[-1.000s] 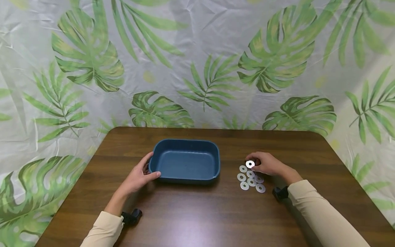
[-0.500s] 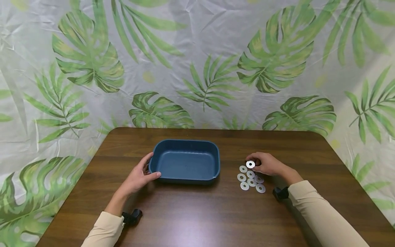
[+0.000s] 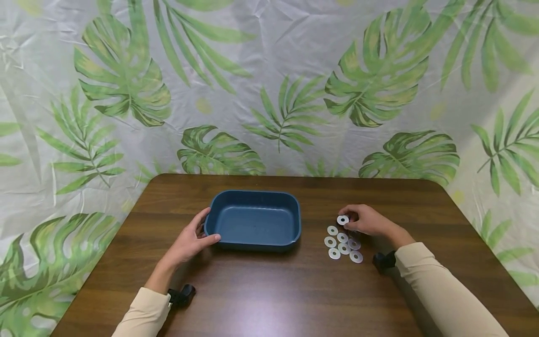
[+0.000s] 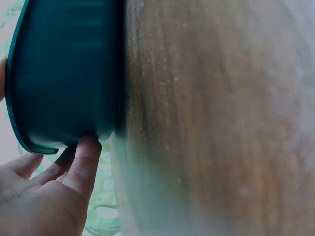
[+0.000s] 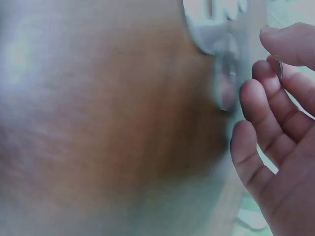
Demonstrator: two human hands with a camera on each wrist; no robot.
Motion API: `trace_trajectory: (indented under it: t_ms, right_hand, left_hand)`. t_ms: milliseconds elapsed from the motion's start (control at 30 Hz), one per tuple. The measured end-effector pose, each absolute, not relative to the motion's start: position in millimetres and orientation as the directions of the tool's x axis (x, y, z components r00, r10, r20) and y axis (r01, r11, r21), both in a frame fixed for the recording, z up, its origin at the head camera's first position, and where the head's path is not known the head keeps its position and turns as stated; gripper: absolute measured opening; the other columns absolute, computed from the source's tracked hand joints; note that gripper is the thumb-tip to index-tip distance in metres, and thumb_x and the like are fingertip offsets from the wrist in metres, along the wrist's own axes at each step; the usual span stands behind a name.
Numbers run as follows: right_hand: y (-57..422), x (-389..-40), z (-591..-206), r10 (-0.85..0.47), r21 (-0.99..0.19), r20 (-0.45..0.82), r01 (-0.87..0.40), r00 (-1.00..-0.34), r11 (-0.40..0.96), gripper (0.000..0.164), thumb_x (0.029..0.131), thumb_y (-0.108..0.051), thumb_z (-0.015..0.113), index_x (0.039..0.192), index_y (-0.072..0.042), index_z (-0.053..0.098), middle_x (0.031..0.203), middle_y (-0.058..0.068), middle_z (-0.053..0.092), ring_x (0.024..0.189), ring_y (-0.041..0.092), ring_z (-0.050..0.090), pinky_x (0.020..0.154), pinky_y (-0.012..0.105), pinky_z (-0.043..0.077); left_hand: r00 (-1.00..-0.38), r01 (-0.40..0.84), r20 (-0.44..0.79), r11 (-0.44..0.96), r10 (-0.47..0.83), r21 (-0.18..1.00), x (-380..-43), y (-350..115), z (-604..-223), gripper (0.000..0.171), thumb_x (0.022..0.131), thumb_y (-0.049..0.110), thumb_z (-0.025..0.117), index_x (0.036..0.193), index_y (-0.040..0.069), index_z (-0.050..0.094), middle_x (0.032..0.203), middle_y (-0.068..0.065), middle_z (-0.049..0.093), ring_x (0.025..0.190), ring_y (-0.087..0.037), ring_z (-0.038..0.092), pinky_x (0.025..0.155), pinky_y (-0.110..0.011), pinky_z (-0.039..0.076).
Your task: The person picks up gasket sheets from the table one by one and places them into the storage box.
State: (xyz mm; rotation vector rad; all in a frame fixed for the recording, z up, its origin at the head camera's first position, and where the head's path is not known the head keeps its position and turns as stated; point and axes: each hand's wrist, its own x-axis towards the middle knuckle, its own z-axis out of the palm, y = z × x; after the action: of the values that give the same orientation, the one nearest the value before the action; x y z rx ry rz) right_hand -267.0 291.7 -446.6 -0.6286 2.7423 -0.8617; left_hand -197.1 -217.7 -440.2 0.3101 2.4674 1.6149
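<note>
A dark blue rectangular plastic tub [image 3: 254, 225] stands on the table. My left hand [image 3: 190, 239] grips its left end, the thumb over the near rim and the fingers against the outer wall; the left wrist view shows fingertips on the tub's side [image 4: 64, 73]. To the right, my right hand [image 3: 369, 222] pinches a flat metal washer [image 3: 343, 220] between thumb and fingers, just above the others. In the right wrist view, that washer [image 5: 280, 68] appears edge-on. Several loose washers [image 3: 344, 248] lie in a loose cluster below my right fingertips, some overlapping.
The brown wooden table [image 3: 261, 290] has rounded far corners. A leaf-patterned cloth [image 3: 290, 61] hangs behind its far edge. Black wrist cameras [image 3: 182, 296] sit under both wrists, the right one near the washers' right side.
My right hand has risen slightly away from the loose washers, carrying the pinched washer up and a little to the right. My left hand keeps its grip on the tub.
</note>
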Motion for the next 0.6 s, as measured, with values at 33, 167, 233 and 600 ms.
trace_trajectory:
  t_ms: [33,167,233,600]
  right_hand:
    - [292,-268,-444,-0.451,-0.589,-0.069,-0.328,-0.89,0.738,0.029,0.089,-0.007,0.068,0.116,0.001,0.066,0.09,0.006,0.066,0.076,0.009,0.052,0.066,0.024,0.045]
    - [289,-274,-431,-0.449,-0.608,-0.069,-0.32,-0.891,0.726,0.03,0.089,-0.008,0.069,0.117,0.001,0.066,0.094,0.007,0.067,0.078,0.011,0.053,0.068,0.025,0.045]
    - [287,-278,-424,-0.451,-0.621,-0.057,-0.322,-0.891,0.715,0.03,0.088,-0.008,0.07,0.117,0.001,0.066,0.093,0.008,0.067,0.078,0.011,0.053,0.069,0.025,0.045]
    - [269,-297,-406,-0.404,-0.743,-0.113,-0.193,-0.908,0.641,0.035,0.094,-0.009,0.063,0.129,-0.001,0.061,0.113,0.018,0.066,0.095,0.016,0.061,0.081,0.03,0.052]
  left_hand:
    - [-0.962,0.076,-0.035,0.39,0.27,0.918,-197,-218,-440,0.086,0.093,0.015,0.069,0.159,0.007,0.015,0.163,-0.027,0.016,0.147,-0.046,0.03,0.112,-0.057,0.035]
    - [-0.961,0.075,-0.039,0.396,0.272,0.915,-196,-220,-439,0.086,0.093,0.015,0.069,0.159,0.006,0.014,0.164,-0.027,0.015,0.147,-0.046,0.028,0.112,-0.057,0.035]
    - [-0.961,0.079,-0.037,0.398,0.274,0.914,-196,-220,-438,0.087,0.093,0.015,0.069,0.159,0.006,0.014,0.164,-0.028,0.015,0.147,-0.047,0.028,0.112,-0.058,0.035]
    - [-0.962,0.075,-0.039,0.397,0.271,0.915,-198,-219,-439,0.086,0.093,0.015,0.069,0.159,0.005,0.015,0.163,-0.028,0.016,0.148,-0.046,0.027,0.113,-0.057,0.033]
